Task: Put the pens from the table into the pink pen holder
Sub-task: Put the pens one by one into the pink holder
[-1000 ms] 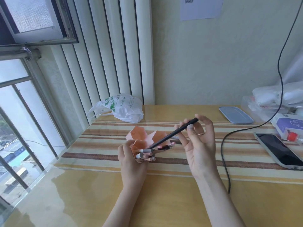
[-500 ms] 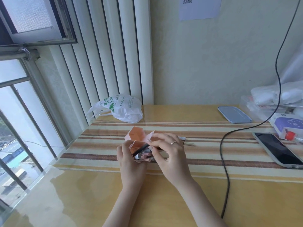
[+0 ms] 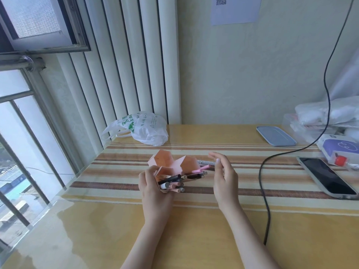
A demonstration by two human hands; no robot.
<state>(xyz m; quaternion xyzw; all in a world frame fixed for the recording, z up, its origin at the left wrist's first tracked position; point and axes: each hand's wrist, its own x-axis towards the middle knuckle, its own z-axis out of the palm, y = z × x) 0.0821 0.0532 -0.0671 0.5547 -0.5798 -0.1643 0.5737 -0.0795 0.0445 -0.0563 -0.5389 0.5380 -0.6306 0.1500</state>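
The pink pen holder (image 3: pixel 171 167) is gripped by the left hand (image 3: pixel 153 191), tipped on the surface (image 3: pixel 136 230); the right hand (image 3: pixel 223 175) is spread, empty. The silvery pen (image 3: pixel 206 162) behind looks light, stiff, probably slick, so best pinched mid-barrel.

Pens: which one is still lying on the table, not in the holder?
The silvery patterned pen, flat on the striped cloth behind the pink holder, by the right hand's fingertips. The others sit bunched in the holder.
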